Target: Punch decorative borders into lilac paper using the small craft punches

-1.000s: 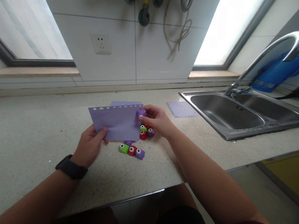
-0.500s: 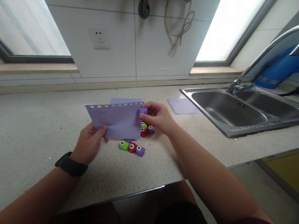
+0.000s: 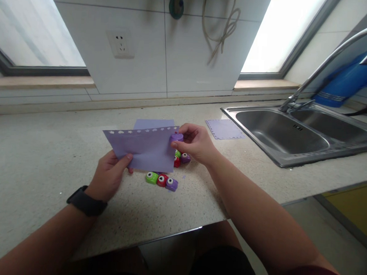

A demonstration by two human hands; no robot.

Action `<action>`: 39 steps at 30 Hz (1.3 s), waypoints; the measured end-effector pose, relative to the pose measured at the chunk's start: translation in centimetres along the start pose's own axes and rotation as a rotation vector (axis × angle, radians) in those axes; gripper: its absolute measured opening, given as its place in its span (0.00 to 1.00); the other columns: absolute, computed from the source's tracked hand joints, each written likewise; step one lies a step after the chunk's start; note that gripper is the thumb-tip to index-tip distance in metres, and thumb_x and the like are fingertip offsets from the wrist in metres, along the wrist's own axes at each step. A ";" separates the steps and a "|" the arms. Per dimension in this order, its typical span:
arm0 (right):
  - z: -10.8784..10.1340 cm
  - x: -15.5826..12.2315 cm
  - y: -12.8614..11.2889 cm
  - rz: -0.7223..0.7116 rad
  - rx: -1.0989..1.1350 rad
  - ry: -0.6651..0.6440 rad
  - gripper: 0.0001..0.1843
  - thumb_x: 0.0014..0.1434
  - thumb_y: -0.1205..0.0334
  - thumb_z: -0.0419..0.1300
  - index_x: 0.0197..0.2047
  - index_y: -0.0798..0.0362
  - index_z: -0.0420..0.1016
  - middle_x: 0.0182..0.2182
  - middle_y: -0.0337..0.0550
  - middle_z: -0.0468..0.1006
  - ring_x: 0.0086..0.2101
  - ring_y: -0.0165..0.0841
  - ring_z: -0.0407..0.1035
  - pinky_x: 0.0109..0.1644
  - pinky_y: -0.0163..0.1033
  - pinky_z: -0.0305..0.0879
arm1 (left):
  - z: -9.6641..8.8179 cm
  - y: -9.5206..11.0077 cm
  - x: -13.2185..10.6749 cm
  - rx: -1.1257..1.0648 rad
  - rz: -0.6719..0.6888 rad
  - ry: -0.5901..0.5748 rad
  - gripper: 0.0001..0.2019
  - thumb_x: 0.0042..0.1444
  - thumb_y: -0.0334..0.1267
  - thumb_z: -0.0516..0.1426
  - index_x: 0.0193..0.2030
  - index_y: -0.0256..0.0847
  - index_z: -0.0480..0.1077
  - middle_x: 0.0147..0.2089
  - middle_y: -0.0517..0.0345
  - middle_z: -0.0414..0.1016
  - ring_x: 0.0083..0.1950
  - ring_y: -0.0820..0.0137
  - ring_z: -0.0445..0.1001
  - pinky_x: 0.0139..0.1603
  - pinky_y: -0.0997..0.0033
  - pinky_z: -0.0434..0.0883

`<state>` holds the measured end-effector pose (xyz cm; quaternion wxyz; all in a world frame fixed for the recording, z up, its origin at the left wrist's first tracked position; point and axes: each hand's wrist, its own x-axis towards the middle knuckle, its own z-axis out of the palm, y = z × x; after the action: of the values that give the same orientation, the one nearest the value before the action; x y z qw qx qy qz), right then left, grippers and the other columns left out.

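My left hand [image 3: 109, 174] pinches the lower left corner of a sheet of purple paper [image 3: 146, 152], thumb in front. Shaped holes run along the sheet's upper edge. At its upper right corner, my right hand [image 3: 197, 144] is closed round a purple craft punch [image 3: 177, 137], which touches the paper's edge. Below the sheet, a green punch [image 3: 152, 177], a red punch [image 3: 162, 180] and another purple punch [image 3: 171, 184] lie side by side on the counter. More punches [image 3: 185, 157] are partly hidden behind the paper and my right hand.
A second purple sheet [image 3: 224, 129] with punched edges lies beside the steel sink [image 3: 280, 163]. Another purple sheet [image 3: 155, 123] lies behind the held one. The tap [image 3: 335, 53] arches over the sink, with a blue object [image 3: 346, 84] behind it. Small paper bits lie on the speckled counter [image 3: 47, 155].
The punch in my right hand has shifted slightly right along the paper's upper right corner. Both hands keep their holds, and the view has tilted a little.
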<state>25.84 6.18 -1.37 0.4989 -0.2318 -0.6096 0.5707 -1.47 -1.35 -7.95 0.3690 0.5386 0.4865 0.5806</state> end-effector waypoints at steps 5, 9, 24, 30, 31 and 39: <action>0.1 0.0 -0.1 0.014 -0.011 0.024 0.23 0.37 0.60 0.81 0.33 0.54 0.75 0.28 0.36 0.76 0.28 0.25 0.69 0.34 0.34 0.67 | 0.0 0.0 0.0 -0.010 0.002 -0.004 0.10 0.60 0.42 0.65 0.42 0.38 0.76 0.36 0.57 0.77 0.28 0.71 0.70 0.28 0.70 0.71; 0.2 0.1 -0.2 0.008 -0.008 0.021 0.23 0.38 0.59 0.81 0.32 0.54 0.75 0.27 0.35 0.75 0.28 0.25 0.67 0.33 0.34 0.65 | 0.0 0.1 0.0 0.007 -0.001 -0.011 0.10 0.61 0.43 0.65 0.41 0.38 0.75 0.35 0.57 0.76 0.29 0.71 0.70 0.29 0.70 0.71; 0.0 0.1 -0.2 0.020 -0.001 -0.006 0.23 0.38 0.60 0.81 0.33 0.54 0.74 0.28 0.35 0.75 0.28 0.26 0.67 0.33 0.34 0.65 | 0.5 0.8 -0.1 -0.016 -0.020 0.037 0.10 0.55 0.41 0.66 0.39 0.37 0.76 0.32 0.57 0.76 0.26 0.71 0.69 0.26 0.70 0.70; 0.0 0.1 -0.1 0.021 0.017 -0.008 0.23 0.38 0.62 0.81 0.32 0.54 0.73 0.27 0.34 0.75 0.28 0.24 0.67 0.34 0.34 0.66 | 0.6 1.0 -0.2 -0.017 -0.041 0.043 0.10 0.53 0.40 0.67 0.37 0.38 0.76 0.30 0.58 0.75 0.25 0.70 0.69 0.26 0.69 0.70; 0.0 0.1 -0.1 0.019 0.013 -0.010 0.23 0.38 0.61 0.81 0.32 0.54 0.73 0.27 0.34 0.75 0.28 0.24 0.67 0.34 0.34 0.65 | 0.5 1.0 -0.2 -0.020 -0.040 0.038 0.09 0.53 0.40 0.67 0.37 0.38 0.76 0.30 0.58 0.75 0.26 0.70 0.69 0.26 0.69 0.70; 0.2 0.0 -0.6 -0.006 -0.009 -0.041 0.24 0.38 0.59 0.81 0.32 0.53 0.72 0.27 0.34 0.75 0.28 0.26 0.66 0.33 0.35 0.65 | 0.3 0.4 -0.2 -0.050 -0.032 0.024 0.09 0.57 0.41 0.66 0.39 0.40 0.77 0.34 0.58 0.76 0.27 0.71 0.69 0.26 0.71 0.70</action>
<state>25.86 5.94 -0.84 0.4871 -0.2205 -0.6231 0.5709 -1.08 -1.57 -7.59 0.3857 0.5145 0.4847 0.5930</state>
